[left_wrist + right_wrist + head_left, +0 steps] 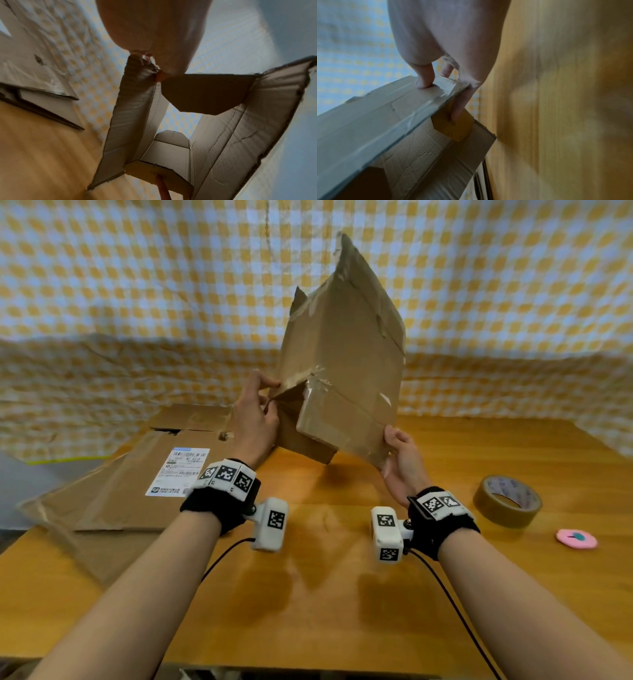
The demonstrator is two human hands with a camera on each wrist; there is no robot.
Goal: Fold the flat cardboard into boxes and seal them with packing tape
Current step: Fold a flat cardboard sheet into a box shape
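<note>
Gripping the half-opened cardboard box (pixel 342 364) at frame centre, the left hand (pixel 255 419) pinches a corner flap and the right hand (pixel 402 460) clasps its lower edge. Lower left, flat cardboard (pixel 130 491) bears an illegible shipping label (pixel 178 475). A tape roll (pixel 507 501) sits right on the wooden table (pixel 308 611), before a checked cloth (pixel 137 268).

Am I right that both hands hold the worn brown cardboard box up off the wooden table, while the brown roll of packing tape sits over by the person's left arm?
Nearly. The left hand and right hand do hold the worn brown cardboard box above the wooden table, but the brown roll of packing tape lies by the right arm, as the head view shows.
</note>
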